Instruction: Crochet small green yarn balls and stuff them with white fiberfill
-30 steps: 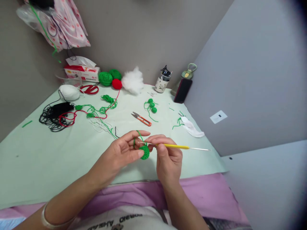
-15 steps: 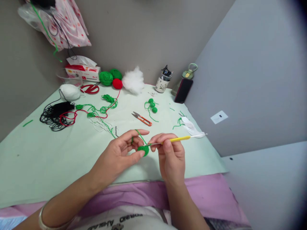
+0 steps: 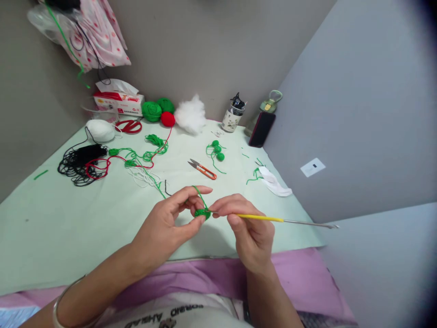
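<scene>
A small green crochet piece (image 3: 202, 213) is pinched between the thumb and fingers of my left hand (image 3: 170, 216). Green yarn (image 3: 200, 196) runs from it up over my raised left index finger. My right hand (image 3: 251, 228) grips a crochet hook (image 3: 261, 218) by its yellow handle. One metal end of the hook points left and meets the edge of the green piece; the other sticks out to the right. Whether the tip is inside a stitch is too small to tell. Beyond my hands lie orange thread snips (image 3: 204, 170).
Three small green balls (image 3: 217, 150) lie beyond the snips. Tangled black yarn (image 3: 82, 164), red scissors (image 3: 129, 126), green yarn balls (image 3: 152, 111) and white stuffing (image 3: 191, 115) are at left and back. A phone (image 3: 262, 129) leans on a bottle (image 3: 270, 102) near the right wall.
My right hand has shifted slightly right and down, and the hook now lies at a different angle, its free end reaching farther right. The green piece has tilted in my left hand.
</scene>
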The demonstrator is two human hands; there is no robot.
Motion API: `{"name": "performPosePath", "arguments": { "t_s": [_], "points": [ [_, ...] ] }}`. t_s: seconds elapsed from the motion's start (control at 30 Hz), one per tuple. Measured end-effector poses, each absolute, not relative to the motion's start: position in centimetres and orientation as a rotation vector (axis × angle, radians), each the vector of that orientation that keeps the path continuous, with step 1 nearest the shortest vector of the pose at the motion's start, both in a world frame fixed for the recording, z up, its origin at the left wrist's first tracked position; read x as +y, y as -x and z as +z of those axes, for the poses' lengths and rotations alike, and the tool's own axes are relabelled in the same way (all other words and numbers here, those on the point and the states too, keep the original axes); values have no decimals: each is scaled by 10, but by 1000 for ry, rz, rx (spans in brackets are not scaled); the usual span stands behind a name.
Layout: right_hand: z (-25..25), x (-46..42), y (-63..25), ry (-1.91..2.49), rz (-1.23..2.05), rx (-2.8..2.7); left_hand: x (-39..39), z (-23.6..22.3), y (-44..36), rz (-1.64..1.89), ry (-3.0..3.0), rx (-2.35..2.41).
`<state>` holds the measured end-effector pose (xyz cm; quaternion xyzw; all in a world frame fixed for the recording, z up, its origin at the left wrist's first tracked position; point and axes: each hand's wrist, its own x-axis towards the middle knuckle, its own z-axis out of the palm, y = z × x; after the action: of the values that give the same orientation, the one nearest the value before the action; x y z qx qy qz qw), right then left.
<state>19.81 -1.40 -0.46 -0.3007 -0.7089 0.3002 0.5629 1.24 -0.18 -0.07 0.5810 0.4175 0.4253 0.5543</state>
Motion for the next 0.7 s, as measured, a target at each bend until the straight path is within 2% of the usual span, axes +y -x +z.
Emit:
{"name": "performPosePath", "arguments": {
  "t_s": [0.7],
  "points": [
    [-13, -15, -197, 702, 552, -1748, -3, 5, -15, 1083, -1455, 1057]
  ]
}}
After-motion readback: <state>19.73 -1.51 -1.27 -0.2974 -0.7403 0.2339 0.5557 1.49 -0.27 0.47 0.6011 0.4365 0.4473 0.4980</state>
